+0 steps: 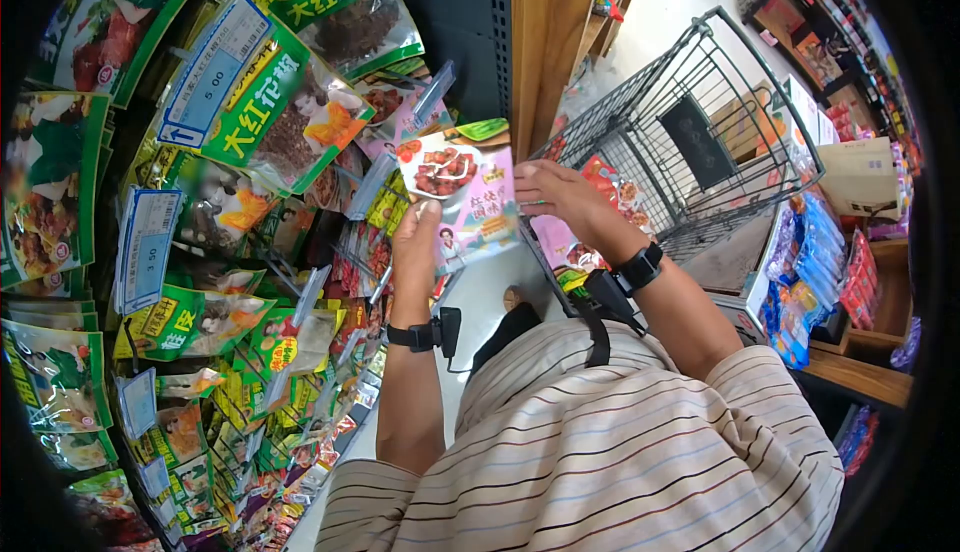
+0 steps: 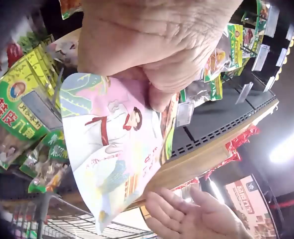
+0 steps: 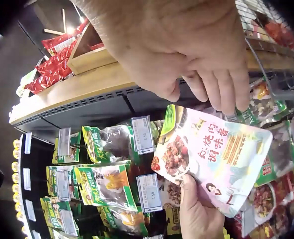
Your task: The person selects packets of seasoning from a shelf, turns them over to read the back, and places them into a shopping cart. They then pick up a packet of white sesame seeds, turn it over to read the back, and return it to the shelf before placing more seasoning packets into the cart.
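Observation:
A pink-and-white sauce packet (image 1: 480,207) with a bowl of braised meat printed on it is upright in front of the shelf. My left hand (image 1: 413,252) pinches its lower left edge, the thumb lying over the front, as the right wrist view also shows for the packet (image 3: 214,157). My right hand (image 1: 570,200) is by the packet's right edge in the head view, its fingers extended. From the left wrist, that right hand (image 2: 191,216) appears with spread fingers and nothing in its palm.
A wire shopping cart (image 1: 690,142) stands ahead to the right, with a pink packet (image 1: 560,247) and a red packet (image 1: 615,192) near its close end. Hanging spice bags (image 1: 290,112) with price tags (image 1: 150,250) fill the left rack. A wooden post (image 1: 545,52) rises beyond the packet.

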